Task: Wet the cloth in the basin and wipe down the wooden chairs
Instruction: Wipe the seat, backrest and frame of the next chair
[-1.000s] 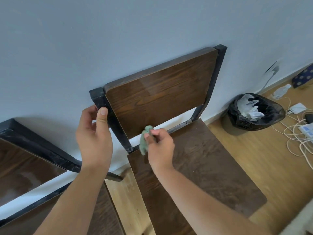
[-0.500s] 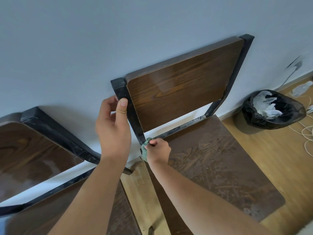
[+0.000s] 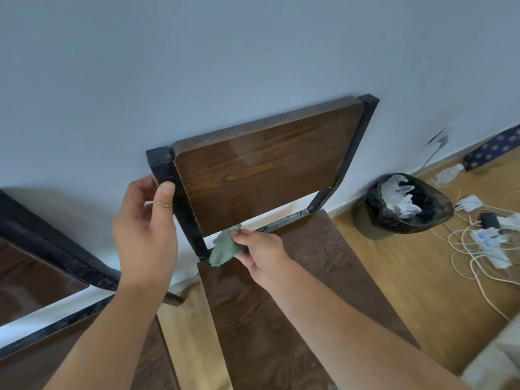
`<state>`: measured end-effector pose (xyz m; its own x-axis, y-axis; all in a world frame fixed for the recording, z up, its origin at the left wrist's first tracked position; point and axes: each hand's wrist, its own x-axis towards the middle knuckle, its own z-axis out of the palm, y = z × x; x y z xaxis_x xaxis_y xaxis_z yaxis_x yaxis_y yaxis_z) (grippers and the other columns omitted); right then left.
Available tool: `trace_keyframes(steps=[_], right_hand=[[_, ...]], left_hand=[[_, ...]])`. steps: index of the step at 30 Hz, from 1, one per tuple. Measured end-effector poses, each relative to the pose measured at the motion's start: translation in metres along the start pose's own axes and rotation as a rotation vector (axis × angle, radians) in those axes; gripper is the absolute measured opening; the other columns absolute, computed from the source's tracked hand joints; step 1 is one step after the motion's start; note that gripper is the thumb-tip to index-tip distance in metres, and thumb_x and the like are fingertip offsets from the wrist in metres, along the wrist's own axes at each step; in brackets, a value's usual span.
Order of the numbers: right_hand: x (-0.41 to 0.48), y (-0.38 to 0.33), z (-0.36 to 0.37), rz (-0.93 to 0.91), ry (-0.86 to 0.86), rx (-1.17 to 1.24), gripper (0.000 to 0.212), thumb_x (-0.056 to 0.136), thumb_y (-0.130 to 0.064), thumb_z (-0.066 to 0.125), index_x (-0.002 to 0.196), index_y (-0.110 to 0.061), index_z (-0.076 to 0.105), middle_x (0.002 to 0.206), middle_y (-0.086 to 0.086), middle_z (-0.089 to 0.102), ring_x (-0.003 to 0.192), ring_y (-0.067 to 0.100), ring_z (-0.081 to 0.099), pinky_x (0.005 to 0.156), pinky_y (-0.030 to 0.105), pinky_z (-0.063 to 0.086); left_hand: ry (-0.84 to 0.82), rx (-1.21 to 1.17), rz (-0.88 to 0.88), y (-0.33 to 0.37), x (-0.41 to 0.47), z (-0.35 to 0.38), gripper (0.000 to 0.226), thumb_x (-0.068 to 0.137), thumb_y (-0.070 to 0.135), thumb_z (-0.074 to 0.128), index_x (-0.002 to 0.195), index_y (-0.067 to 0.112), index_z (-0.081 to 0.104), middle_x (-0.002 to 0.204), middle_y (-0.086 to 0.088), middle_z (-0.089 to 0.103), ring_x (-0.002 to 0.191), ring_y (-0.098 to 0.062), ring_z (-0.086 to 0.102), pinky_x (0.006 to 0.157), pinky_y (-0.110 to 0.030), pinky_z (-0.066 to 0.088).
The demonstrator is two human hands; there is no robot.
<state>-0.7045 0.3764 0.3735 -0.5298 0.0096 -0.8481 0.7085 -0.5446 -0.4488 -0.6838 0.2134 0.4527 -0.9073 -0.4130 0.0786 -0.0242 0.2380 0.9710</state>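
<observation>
- Two hands at work on one dark-brown wooden chair w/ black metal frame (image 3: 267, 175), which stands w/ its back to the pale wall (image 3: 253, 52).
- Your left hand (image 3: 146, 229) is curled loosely round the black left upright of the backrest, thumb on the front face, fingers behind. Prob. there to steady the chair so it doesn't shift under wiping pressure.
- Your right hand (image 3: 260, 249) is closed in a pinch on the small crumpled green cloth (image 3: 225, 246), fingers bunched on its right side.
- Cloth sits at the rear-left corner of the seat, touching the foot of that upright, just under the backrest's lower edge. Looks like you're working the tight joint where grime collects.
- Basin not in view; can't tell how wet the cloth is.
- Around: second dark wooden chair (image 3: 36, 277) just beside on the left; black-bagged waste bin (image 3: 408, 204) near on the right; white cables & chargers (image 3: 478, 237) on the wood floor, well apart.
- Nothing blocks the seat; the narrow gap under the backrest is the awkward bit.
</observation>
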Motion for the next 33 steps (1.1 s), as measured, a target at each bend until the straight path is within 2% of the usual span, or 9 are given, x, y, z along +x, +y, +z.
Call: trace_keyframes(steps=[3,6,9,13,15,19,24,29,33], right_hand=[[0.018,-0.042,-0.052,-0.178,0.275,-0.058,0.018,0.086,-0.002,0.071,0.104,-0.001,0.067,0.116,0.022,0.068,0.107,0.034,0.068,0.090,0.042,0.057],[0.033,-0.083,-0.104,-0.282,0.508,-0.109,0.027,0.091,-0.008,0.064,0.117,0.000,0.062,0.128,0.022,0.062,0.118,0.036,0.061,0.095,0.046,0.053],[0.049,-0.110,-0.118,-0.235,0.431,-0.029,0.032,0.093,-0.006,0.062,0.124,-0.001,0.059,0.135,0.021,0.058,0.123,0.035,0.058,0.090,0.039,0.053],[0.052,-0.126,-0.101,-0.199,0.429,0.161,0.042,0.091,0.001,0.064,0.131,-0.007,0.053,0.130,0.009,0.060,0.119,0.026,0.061,0.096,0.038,0.054],[0.038,-0.127,-0.092,-0.228,0.381,0.268,0.036,0.090,0.000,0.066,0.124,-0.004,0.054,0.123,0.007,0.061,0.111,0.023,0.063,0.093,0.037,0.057],[0.010,-0.127,-0.088,-0.444,0.444,0.325,0.018,0.082,-0.001,0.077,0.097,-0.005,0.067,0.111,0.009,0.070,0.096,0.023,0.071,0.082,0.031,0.061],[-0.012,-0.116,-0.058,-0.435,0.487,0.360,0.019,0.082,0.000,0.077,0.086,-0.010,0.062,0.106,0.007,0.068,0.096,0.022,0.069,0.091,0.035,0.057],[-0.038,-0.065,-0.010,-0.612,0.423,0.154,0.020,0.083,-0.005,0.078,0.098,-0.016,0.073,0.098,-0.004,0.070,0.090,0.012,0.069,0.079,0.024,0.058],[-0.047,-0.017,0.026,-0.881,0.404,-0.029,0.016,0.081,-0.002,0.078,0.089,-0.016,0.074,0.097,0.000,0.072,0.092,0.011,0.071,0.080,0.018,0.057]], left_hand=[[-0.003,0.014,-0.006,0.001,-0.001,0.000,0.027,0.102,0.052,0.050,0.115,0.030,0.059,0.102,0.012,0.068,0.104,-0.022,0.067,0.100,-0.050,0.056],[0.004,0.034,-0.002,0.001,0.000,0.000,0.022,0.102,0.051,0.050,0.112,0.032,0.057,0.099,0.012,0.067,0.096,-0.019,0.066,0.097,-0.050,0.055],[0.003,0.036,0.020,0.000,0.000,0.001,0.024,0.102,0.050,0.050,0.112,0.029,0.058,0.100,0.004,0.068,0.101,-0.031,0.066,0.096,-0.054,0.055],[0.000,0.023,0.028,-0.002,0.000,0.002,0.029,0.102,0.051,0.050,0.114,0.026,0.059,0.103,0.004,0.069,0.104,-0.024,0.067,0.098,-0.051,0.055],[-0.002,0.020,0.038,-0.003,0.000,0.001,0.033,0.102,0.052,0.050,0.115,0.023,0.060,0.107,-0.004,0.070,0.105,-0.027,0.067,0.099,-0.054,0.056],[0.000,-0.006,0.029,-0.002,0.000,0.001,0.031,0.102,0.052,0.051,0.115,0.025,0.060,0.106,0.003,0.070,0.106,-0.023,0.068,0.100,-0.053,0.056],[-0.003,-0.024,0.006,0.000,0.000,0.002,0.027,0.102,0.050,0.051,0.115,0.028,0.061,0.104,0.009,0.070,0.107,-0.021,0.068,0.100,-0.049,0.056],[0.001,-0.029,-0.028,0.000,0.001,0.002,0.009,0.100,0.051,0.051,0.103,0.048,0.059,0.097,0.029,0.069,0.098,0.001,0.066,0.090,-0.027,0.054],[0.000,-0.043,-0.029,0.000,0.001,0.002,0.010,0.101,0.049,0.052,0.106,0.047,0.060,0.098,0.030,0.070,0.100,-0.003,0.067,0.090,-0.024,0.053]])
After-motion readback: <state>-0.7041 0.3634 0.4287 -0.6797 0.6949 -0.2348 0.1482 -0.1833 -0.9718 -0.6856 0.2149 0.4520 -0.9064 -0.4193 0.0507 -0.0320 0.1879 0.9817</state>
